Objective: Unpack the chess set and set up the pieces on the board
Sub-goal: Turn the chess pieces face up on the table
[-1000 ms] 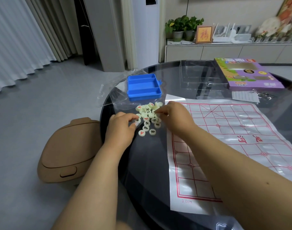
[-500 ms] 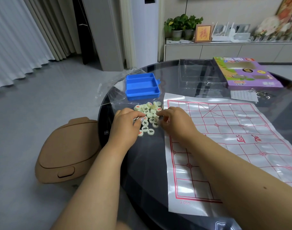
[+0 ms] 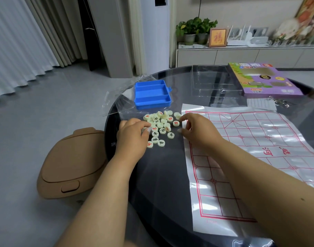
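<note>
The loose heap of pale round disc pieces point(image 3: 160, 126), marked with red or black characters, lay on the dark glass round table point(image 3: 158, 184), between the two hands and just beside the left edge of the white plastic board sheet with red grid lines point(image 3: 242, 157). From the left hand point(image 3: 132, 138) the heap was at about 1 o'clock, touching its fingertips; from the right hand point(image 3: 197, 132) it was at about 9 to 10 o'clock, very near. The discs have no long axis and lay flat, mostly face up. The left fingers were curled onto the pieces; whether they pinched one I cannot tell. The right fingers were bent, with thumb and forefinger apart, gripping nothing visible. The board was at 3 o'clock of the heap, so the right hand seemed nearer for carrying. The empty blue plastic tray with three compartments point(image 3: 152, 94) stood at 12 o'clock.
</note>
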### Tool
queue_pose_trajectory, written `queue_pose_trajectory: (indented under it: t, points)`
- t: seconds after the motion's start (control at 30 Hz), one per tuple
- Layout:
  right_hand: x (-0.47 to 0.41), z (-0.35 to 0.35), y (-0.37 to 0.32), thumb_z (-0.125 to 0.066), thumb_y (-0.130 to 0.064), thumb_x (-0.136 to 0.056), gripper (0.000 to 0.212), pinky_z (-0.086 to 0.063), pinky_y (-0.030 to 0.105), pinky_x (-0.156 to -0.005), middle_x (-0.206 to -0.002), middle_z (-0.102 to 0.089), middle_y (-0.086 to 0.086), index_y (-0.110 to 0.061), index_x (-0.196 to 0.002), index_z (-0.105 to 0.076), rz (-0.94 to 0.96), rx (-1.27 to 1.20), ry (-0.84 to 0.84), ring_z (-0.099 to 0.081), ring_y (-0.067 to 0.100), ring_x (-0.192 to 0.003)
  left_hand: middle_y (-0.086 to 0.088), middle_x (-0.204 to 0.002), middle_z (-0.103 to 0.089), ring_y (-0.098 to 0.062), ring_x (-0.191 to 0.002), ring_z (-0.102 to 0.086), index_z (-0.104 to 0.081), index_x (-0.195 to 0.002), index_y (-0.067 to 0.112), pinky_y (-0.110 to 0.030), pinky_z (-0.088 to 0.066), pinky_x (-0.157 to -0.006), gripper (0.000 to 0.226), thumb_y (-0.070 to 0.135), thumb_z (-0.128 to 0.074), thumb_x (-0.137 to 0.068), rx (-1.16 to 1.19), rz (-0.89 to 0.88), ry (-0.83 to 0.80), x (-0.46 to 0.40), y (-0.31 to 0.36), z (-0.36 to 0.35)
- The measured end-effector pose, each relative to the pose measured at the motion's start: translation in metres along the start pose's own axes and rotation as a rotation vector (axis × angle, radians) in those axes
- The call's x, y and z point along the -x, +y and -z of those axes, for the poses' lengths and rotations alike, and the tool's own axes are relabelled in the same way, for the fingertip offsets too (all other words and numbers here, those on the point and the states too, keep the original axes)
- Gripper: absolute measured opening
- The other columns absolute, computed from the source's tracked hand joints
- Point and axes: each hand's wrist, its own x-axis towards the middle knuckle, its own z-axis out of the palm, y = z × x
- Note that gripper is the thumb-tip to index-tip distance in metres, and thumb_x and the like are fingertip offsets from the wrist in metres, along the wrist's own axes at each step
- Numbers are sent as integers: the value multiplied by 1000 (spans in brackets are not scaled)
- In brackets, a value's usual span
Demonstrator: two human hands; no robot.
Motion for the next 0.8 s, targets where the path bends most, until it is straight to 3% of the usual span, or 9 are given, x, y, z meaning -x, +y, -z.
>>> queue_pose_trajectory:
  t: [0.13, 0.3, 0.43, 0.53, 0.63, 0.8]
  points:
    - [-13, 1, -7, -58, -30, -89, 33, -41, 28, -73, -109, -57, 4, -23, -121, -59, -4, 127, 52, -55, 23, -99, 7, -127, -56, -16, -120, -34, -65, -120, 21, -21, -24, -96, 28, 20, -48, -98, -45, 16, -37, 0, -2, -1]
    - [-22, 1, -13, -46, -10, -86, 31, -37, 29, -72, -97, -49, 4, -14, -111, -63, 45, 290, 6, -49, 27, -102, 10, -131, -55, -17, -122, -34, -64, -124, 23, -28, -25, -99, 30, 25, -45, -99, -98, 14, -71, 0, -3, 0]
    - [-21, -5, -13, -47, -8, -84, 30, -33, 27, -71, -90, -41, 0, -14, -108, -64, 85, 289, 4, -49, 27, -102, 9, -129, -58, -18, -121, -36, -65, -121, 23, -32, -28, -102, 29, 24, -46, -99, -93, 34, -60, -2, -11, 1]
    - [-19, -7, -12, -48, -9, -84, 44, -41, 30, -80, -104, -54, 6, -22, -125, -59, 73, 200, 10, -49, 27, -108, 8, -128, -58, -18, -121, -36, -65, -121, 22, -32, -29, -103, 29, 24, -46, -99, -84, 27, -57, -3, -15, 3]
    - [-21, -9, -12, -47, -12, -87, 48, -43, 34, -90, -114, -55, 8, -25, -133, -53, 44, 138, 1, -47, 27, -115, 8, -129, -58, -18, -122, -37, -65, -122, 22, -33, -30, -105, 29, 23, -48, -98, -58, 8, -70, -2, -16, 3]
    - [-21, -14, -12, -50, -14, -89, 35, -42, 30, -80, -105, -58, 5, -24, -120, -64, 74, 97, 33, -52, 25, -106, 8, -123, -61, -17, -119, -40, -68, -115, 21, -32, -32, -103, 24, 25, -57, -94, -29, -2, -57, -2, -18, 4]
